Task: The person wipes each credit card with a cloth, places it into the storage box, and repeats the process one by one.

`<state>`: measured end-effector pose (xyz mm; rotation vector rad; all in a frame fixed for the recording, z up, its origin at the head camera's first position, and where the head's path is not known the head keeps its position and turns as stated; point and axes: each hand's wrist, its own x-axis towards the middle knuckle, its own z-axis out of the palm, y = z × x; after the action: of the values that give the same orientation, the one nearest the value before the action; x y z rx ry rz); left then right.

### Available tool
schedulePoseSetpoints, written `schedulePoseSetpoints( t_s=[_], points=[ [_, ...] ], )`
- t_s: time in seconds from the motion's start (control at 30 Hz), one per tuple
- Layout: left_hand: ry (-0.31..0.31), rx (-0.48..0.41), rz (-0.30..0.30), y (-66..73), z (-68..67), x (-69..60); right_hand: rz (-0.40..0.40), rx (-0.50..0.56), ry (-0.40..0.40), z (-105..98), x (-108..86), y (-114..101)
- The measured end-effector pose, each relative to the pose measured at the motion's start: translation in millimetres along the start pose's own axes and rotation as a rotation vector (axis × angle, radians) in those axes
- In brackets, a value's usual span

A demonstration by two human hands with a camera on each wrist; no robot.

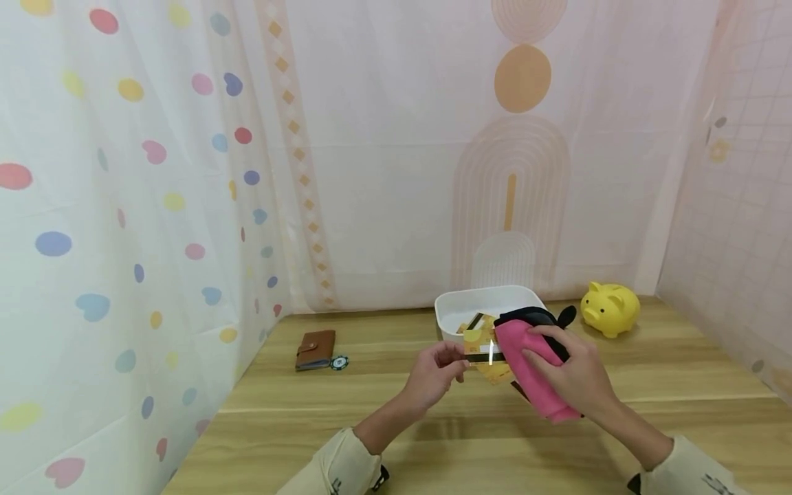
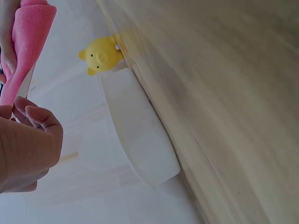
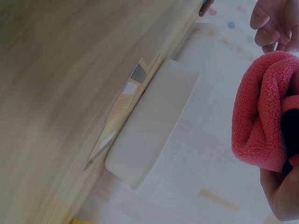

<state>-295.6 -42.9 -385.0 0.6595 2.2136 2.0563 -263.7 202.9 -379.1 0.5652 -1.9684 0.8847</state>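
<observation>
1. The left hand pinched a rectangular gold card with a black stripe between thumb and fingers, above the tabletop.
2. The right hand gripped a folded, fuzzy pink cloth with black parts, its edge overlapping the card's right end in the head view.
3. More gold cards lay on the tabletop before a white, rounded rectangular bin.
4. A glossy yellow pig figure stood right of the bin.
5. Far left, a brown leather wallet lay just beside a round patterned chip.
</observation>
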Motion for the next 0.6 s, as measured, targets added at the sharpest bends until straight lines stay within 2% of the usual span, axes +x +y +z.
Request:
schedulePoseSetpoints(
  t_s=[0.17,0.27,0.47,0.6],
  points=[
    [0.010,-0.003,-0.022,0.3,-3.1,2.1,0.026,-0.011,-0.007,0,-0.5,3],
    [0.036,-0.002,-0.047,-1.3,-5.8,4.1,0.033,-0.022,-0.012,0,-0.7,5],
    [0.148,-0.011,-0.105,-5.4,-10.4,13.6,0.048,-0.020,-0.025,-1,-2.2,9],
    [0.215,-0.054,-0.161,-7.9,-13.2,26.5,0.057,-0.020,-0.029,-2,-3.4,11]
  ],
)
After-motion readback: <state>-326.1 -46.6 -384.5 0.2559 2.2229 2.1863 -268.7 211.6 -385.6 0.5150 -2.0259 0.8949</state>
